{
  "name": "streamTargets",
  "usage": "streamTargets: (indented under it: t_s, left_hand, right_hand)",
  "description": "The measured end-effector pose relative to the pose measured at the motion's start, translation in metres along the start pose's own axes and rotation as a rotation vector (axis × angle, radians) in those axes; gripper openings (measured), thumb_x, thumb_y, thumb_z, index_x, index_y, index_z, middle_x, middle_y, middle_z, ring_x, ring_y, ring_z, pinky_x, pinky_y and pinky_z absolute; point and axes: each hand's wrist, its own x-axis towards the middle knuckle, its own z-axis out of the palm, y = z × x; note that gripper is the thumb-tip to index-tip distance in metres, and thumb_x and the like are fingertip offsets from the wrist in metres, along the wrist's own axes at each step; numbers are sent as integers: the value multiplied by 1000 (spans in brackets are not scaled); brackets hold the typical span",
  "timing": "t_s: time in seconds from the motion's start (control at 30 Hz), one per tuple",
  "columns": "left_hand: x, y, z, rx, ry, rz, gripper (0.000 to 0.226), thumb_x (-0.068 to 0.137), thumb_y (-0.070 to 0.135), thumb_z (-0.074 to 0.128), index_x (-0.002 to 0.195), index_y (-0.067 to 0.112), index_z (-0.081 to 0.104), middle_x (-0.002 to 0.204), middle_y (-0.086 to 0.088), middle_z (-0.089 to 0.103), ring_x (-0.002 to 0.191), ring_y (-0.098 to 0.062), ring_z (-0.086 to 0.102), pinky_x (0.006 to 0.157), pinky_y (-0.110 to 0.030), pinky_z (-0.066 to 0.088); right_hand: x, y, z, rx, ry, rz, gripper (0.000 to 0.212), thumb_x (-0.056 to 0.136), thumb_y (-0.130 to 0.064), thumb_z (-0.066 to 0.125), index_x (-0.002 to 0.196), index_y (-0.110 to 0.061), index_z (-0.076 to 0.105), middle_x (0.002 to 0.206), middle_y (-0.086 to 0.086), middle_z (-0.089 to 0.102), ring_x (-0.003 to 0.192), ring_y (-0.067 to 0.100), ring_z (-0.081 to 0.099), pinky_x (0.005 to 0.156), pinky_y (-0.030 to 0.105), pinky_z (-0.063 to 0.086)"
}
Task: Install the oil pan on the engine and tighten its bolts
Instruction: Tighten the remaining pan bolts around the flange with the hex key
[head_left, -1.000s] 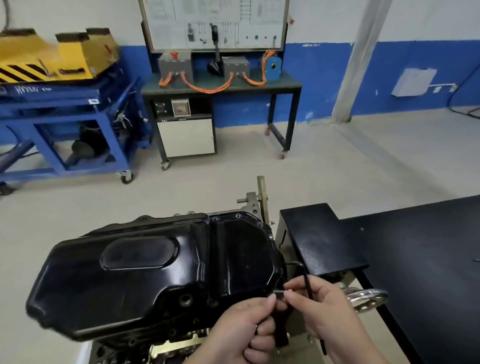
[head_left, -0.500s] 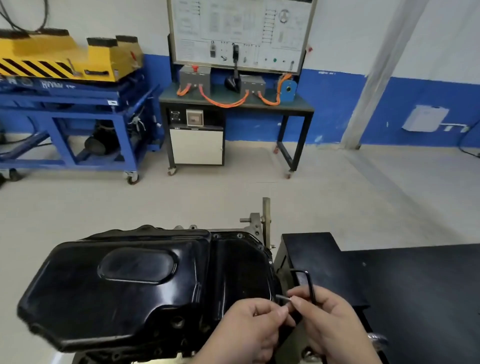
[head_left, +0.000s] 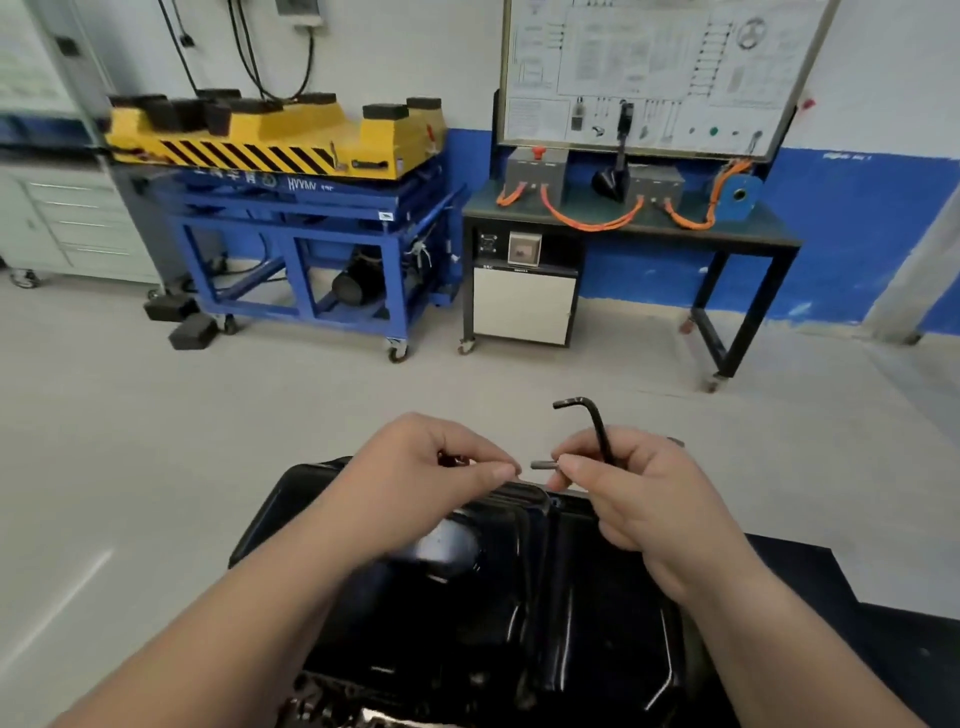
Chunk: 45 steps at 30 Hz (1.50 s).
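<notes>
Right hand (head_left: 641, 501) tight around hex key (head_left: 598, 432) and bolt (head_left: 542, 464); left hand (head_left: 415, 483) curled, contents unclear, over oil pan (head_left: 571, 603)

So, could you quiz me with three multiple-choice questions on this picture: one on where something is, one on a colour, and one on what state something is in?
1. Where is the L-shaped hex key?
A) lying on the floor
B) in the right hand
C) on the bench by the wall

2. What colour is the oil pan?
A) yellow
B) white
C) black

3. What state is the small bolt in?
A) pinched in the right hand's fingertips, above the pan
B) screwed into the pan
C) lying on the floor

Answers:
1 B: its long leg runs down into that hand's curled fingers.
2 C: it shows glossy black beneath both arms.
3 A: it sticks out from those fingertips toward the left hand, in the air.
</notes>
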Motion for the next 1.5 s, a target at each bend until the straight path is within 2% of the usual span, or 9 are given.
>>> streamTargets:
  t_s: [0.07, 0.17, 0.4, 0.73, 1.07, 1.2, 1.33, 1.4, 1.5]
  left_hand:
    - [20, -1, -16, 124, 3, 44, 9, 81, 26, 69, 80, 34, 75, 71, 14, 71, 66, -2, 63, 62, -15, 48]
    - [52, -8, -37, 252, -36, 80, 9, 84, 24, 67, 86, 30, 74, 48, 28, 56, 45, 7, 49, 44, -6, 32]
    - [115, -46, -68, 317, -246, 100, 9, 77, 29, 74, 77, 38, 73, 40, 14, 41, 41, -5, 33, 40, -12, 26]
    - [155, -97, -61, 230, -486, 14, 9, 73, 19, 79, 79, 15, 74, 39, 15, 41, 39, -2, 33, 41, -10, 27]
    - [169, -138, -49, 172, -472, 2, 6, 73, 18, 78, 77, 18, 74, 41, 14, 42, 42, -2, 35, 45, -9, 28]
    - [174, -151, -50, 255, -523, -26, 11, 73, 20, 78, 71, 28, 71, 41, 16, 44, 42, -2, 37, 46, -11, 28]
    - [172, -167, -54, 332, -583, -71, 12, 73, 22, 78, 71, 31, 71, 41, 15, 45, 40, -2, 37, 44, -12, 28]
    - [170, -174, -56, 338, -588, -93, 15, 73, 21, 78, 69, 33, 70, 41, 15, 46, 39, -1, 38, 43, -12, 29]
    - [169, -180, -59, 399, -607, -89, 12, 74, 22, 77, 74, 32, 71, 42, 18, 49, 39, 1, 41, 44, -10, 30]
  right_hand:
    - [18, -8, 9, -27, -23, -18, 11, 85, -5, 61, 78, -11, 66, 66, 5, 68, 32, 4, 27, 33, 13, 20]
    - [48, -14, 24, -61, -52, -22, 11, 86, -6, 60, 78, -11, 64, 64, 3, 67, 34, 5, 22, 33, 13, 18]
    - [108, 4, 54, -152, -59, 102, 10, 90, -7, 58, 81, -11, 62, 67, 2, 66, 37, 5, 22, 34, 14, 19]
    - [146, 40, 56, -203, -135, 277, 9, 88, -7, 60, 81, -13, 61, 65, 5, 68, 37, 6, 21, 35, 14, 18]
    - [168, 73, 53, -229, -104, 335, 17, 87, -24, 64, 76, -13, 60, 64, 4, 66, 33, 6, 22, 34, 13, 18]
    - [170, 82, 47, -168, 24, 300, 34, 95, -28, 50, 68, -13, 64, 60, 3, 62, 35, 10, 29, 37, 17, 23]
    - [169, 82, 43, -188, 145, 194, 39, 95, -26, 50, 62, -14, 67, 61, 0, 58, 51, 10, 49, 52, 24, 45]
    - [167, 79, 41, -277, 186, 130, 38, 94, -32, 51, 64, -17, 70, 59, -1, 51, 56, 12, 48, 60, 21, 45]
    - [164, 70, 43, -366, 157, 32, 34, 93, -36, 50, 68, -25, 70, 55, 4, 39, 49, 13, 40, 49, 11, 36]
